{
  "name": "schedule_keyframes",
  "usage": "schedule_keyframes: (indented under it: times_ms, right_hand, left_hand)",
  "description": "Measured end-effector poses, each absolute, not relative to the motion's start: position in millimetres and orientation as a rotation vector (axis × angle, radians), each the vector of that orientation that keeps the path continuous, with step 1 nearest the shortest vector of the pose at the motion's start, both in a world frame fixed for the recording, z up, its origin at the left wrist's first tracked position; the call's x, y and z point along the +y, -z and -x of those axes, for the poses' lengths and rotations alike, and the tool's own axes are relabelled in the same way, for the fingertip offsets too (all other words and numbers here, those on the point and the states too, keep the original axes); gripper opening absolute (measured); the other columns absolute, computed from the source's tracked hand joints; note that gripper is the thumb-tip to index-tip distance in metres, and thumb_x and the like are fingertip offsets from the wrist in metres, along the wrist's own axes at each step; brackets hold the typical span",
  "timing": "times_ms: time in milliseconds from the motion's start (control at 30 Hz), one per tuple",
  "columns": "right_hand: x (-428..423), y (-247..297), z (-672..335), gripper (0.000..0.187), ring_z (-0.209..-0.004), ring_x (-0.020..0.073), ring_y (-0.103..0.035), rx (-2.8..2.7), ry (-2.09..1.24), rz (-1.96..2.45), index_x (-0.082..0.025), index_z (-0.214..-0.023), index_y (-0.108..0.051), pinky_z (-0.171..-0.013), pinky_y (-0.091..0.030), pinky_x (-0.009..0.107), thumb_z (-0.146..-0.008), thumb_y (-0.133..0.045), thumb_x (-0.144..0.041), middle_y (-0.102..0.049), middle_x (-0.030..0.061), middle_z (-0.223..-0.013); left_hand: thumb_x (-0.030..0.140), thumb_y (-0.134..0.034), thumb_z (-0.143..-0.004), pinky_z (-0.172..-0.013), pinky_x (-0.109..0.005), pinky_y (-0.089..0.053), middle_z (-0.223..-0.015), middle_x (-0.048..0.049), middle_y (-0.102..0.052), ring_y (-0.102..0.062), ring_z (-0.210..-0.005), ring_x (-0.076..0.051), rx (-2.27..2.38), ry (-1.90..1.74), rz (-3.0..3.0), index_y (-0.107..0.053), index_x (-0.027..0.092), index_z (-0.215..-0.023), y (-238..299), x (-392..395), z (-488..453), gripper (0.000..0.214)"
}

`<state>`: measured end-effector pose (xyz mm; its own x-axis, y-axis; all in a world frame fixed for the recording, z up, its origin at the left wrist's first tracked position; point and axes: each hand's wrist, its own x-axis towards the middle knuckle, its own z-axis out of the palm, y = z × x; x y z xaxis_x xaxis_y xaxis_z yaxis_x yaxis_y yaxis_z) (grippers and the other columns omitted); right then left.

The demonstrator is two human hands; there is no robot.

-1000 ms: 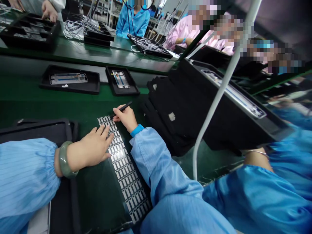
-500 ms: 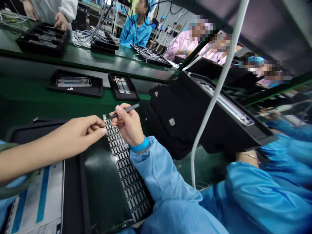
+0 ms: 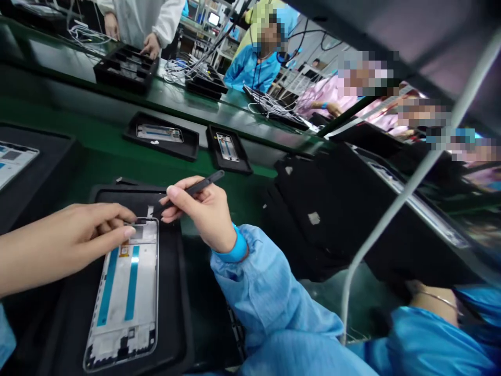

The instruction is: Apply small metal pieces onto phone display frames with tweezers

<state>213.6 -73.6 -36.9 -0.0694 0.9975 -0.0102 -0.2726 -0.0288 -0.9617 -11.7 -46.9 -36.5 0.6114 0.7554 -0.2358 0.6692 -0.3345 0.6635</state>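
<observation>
My right hand [image 3: 201, 206] pinches dark tweezers [image 3: 195, 189], their handle end pointing up and right. A small silvery piece [image 3: 151, 210] shows at the tweezers' tip, just above the top edge of a phone frame [image 3: 121, 292]. This silver frame has two blue strips and lies in a black tray [image 3: 172, 292]. My left hand [image 3: 94, 230] reaches over the frame's upper left end, thumb and forefinger apart, the other fingers curled. Whether its fingertips touch the frame I cannot tell.
Two black trays [image 3: 229, 149] with phone frames stand at the back of the green bench [image 3: 97, 156]. Another tray [image 3: 50, 151] lies at left. Stacked black trays [image 3: 309, 209] rise at right, behind a white cable [image 3: 391, 209]. Co-workers sit and stand around.
Both hands have come away from the sheet of small silvery pieces to the top end of the phone frame. The view has swung left; a small piece now shows at the tweezers' tip.
</observation>
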Motion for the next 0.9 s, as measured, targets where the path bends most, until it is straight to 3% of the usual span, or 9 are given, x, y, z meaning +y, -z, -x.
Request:
schedule_keyframes:
  times_ms: [100,167,267,433,900]
  right_hand:
    - [-72,52,-202,0.034,-0.055,0.0101,-0.069,-0.96,-1.408,1.072,-0.017,-0.078,-0.063,-0.056,-0.063,0.022,-0.071,-0.083,-0.043,-0.071,-0.0021,-0.071]
    - [-73,60,-195,0.037,-0.055,0.011,-0.07,-0.943,-1.416,1.134,-0.017,-0.078,-0.063,-0.056,-0.063,0.022,-0.07,-0.083,-0.046,-0.07,-0.0022,-0.068]
    - [-73,67,-188,0.04,-0.055,0.0126,-0.07,-0.952,-1.4,1.191,-0.017,-0.076,-0.063,-0.055,-0.063,0.023,-0.066,-0.085,-0.05,-0.068,-0.0024,-0.064]
    - [-73,66,-182,0.039,-0.055,0.0136,-0.071,-0.998,-1.396,1.259,-0.018,-0.074,-0.064,-0.056,-0.062,0.024,-0.065,-0.085,-0.049,-0.066,-0.0032,-0.06]
    - [-76,71,-181,0.03,-0.06,0.0159,-0.073,-1.138,-1.298,1.34,-0.02,-0.078,-0.064,-0.059,-0.061,0.025,-0.073,-0.082,-0.043,-0.067,-0.0035,-0.062]
  left_hand:
    - [0.069,-0.053,-0.085,-0.095,-0.042,-0.051,-0.124,-0.0032,-0.069,-0.063,-0.114,-0.031,1.067,-0.33,-2.424,-0.064,0.031,-0.123,55,-49,34,0.055]
    - [0.062,-0.053,-0.09,-0.103,-0.046,-0.046,-0.134,-0.0018,-0.065,-0.057,-0.126,-0.031,0.918,-0.373,-2.575,-0.061,0.032,-0.127,68,-52,43,0.048]
    - [0.055,-0.051,-0.095,-0.103,-0.046,-0.045,-0.136,-0.0032,-0.063,-0.056,-0.126,-0.029,0.849,-0.439,-2.629,-0.06,0.032,-0.125,81,-56,47,0.04]
    - [0.058,-0.055,-0.092,-0.102,-0.044,-0.044,-0.134,-0.0036,-0.064,-0.057,-0.125,-0.028,0.82,-0.517,-2.647,-0.061,0.031,-0.123,86,-57,46,0.041]
    - [0.053,-0.053,-0.094,-0.1,-0.044,-0.042,-0.134,-0.004,-0.064,-0.057,-0.124,-0.028,0.821,-0.549,-2.665,-0.058,0.03,-0.125,87,-59,46,0.039]
